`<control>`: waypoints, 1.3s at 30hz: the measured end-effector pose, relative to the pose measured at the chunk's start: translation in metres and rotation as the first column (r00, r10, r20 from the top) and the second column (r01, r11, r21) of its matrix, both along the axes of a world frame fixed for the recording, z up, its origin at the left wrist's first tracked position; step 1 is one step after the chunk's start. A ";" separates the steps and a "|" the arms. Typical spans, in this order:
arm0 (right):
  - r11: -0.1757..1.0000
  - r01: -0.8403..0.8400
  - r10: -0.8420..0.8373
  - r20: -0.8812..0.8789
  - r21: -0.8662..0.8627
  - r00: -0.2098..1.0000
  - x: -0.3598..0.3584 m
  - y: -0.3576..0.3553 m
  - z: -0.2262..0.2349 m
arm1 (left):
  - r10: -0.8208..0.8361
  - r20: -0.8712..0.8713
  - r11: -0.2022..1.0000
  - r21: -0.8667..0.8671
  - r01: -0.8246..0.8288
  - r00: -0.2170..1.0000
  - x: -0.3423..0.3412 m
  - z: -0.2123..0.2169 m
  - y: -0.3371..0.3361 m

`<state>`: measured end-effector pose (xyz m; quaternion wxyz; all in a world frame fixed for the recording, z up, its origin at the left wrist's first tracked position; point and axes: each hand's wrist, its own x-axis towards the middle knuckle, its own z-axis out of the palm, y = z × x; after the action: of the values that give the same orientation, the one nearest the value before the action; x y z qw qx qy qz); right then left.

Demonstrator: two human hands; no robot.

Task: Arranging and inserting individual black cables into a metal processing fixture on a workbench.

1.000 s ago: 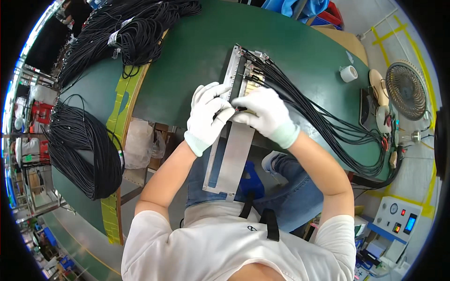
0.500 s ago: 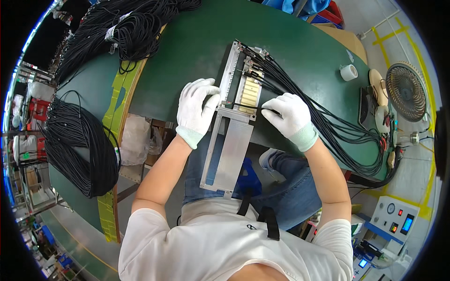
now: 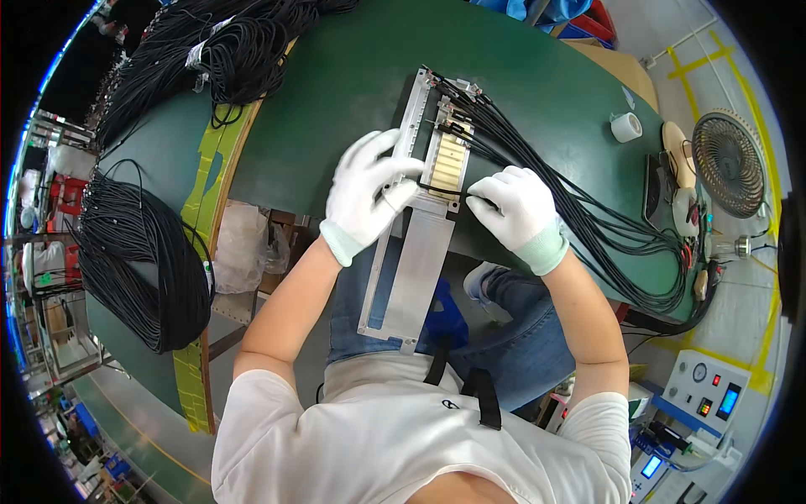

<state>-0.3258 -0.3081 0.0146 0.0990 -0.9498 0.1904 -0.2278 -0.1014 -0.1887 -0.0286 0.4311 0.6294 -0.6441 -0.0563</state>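
A long silver metal fixture [image 3: 424,277] projects from the table's near edge over my lap. Its far part carries a slotted rail [image 3: 410,126] and a pale yellow ribbed block [image 3: 447,164]. Several black cables [image 3: 512,151] run from the far end to the right. My white-gloved left hand [image 3: 369,189] lies over the rail, thumb and forefinger apart near the block's lower left corner. On the right, my gloved right hand [image 3: 516,208] pinches a black cable [image 3: 443,191] that crosses the block's near end. Its fingertips partly hide the cable there.
Bundles of black cable [image 3: 143,260] lie on the left side table, with more [image 3: 243,50] at the far left. A white tape roll [image 3: 625,128], a fan [image 3: 727,164] and small tools stand to the right. A control box [image 3: 703,395] sits lower right.
My left hand has shifted right and its forefinger has stretched out across the rail toward the yellow block. The right hand stays almost where it was, at the cable.
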 end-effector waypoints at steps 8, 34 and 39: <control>0.986 0.158 -0.160 -0.029 -0.053 0.987 0.000 -0.036 -0.003 | -0.112 0.359 0.990 0.116 0.075 0.927 -0.021 0.006 -0.013; 0.961 -0.041 0.028 0.050 0.274 0.998 0.027 0.008 -0.002 | -0.090 0.078 0.990 -0.100 0.098 0.993 -0.008 0.002 -0.012; 0.972 -0.108 0.082 0.131 0.207 0.988 0.027 0.001 -0.002 | -0.068 0.079 0.992 -0.100 0.076 0.995 -0.010 0.001 -0.013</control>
<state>-0.2993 -0.3071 0.0128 0.2228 -0.9260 0.1616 -0.2585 -0.1114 -0.2016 -0.0275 0.4361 0.5843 -0.6843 -0.0148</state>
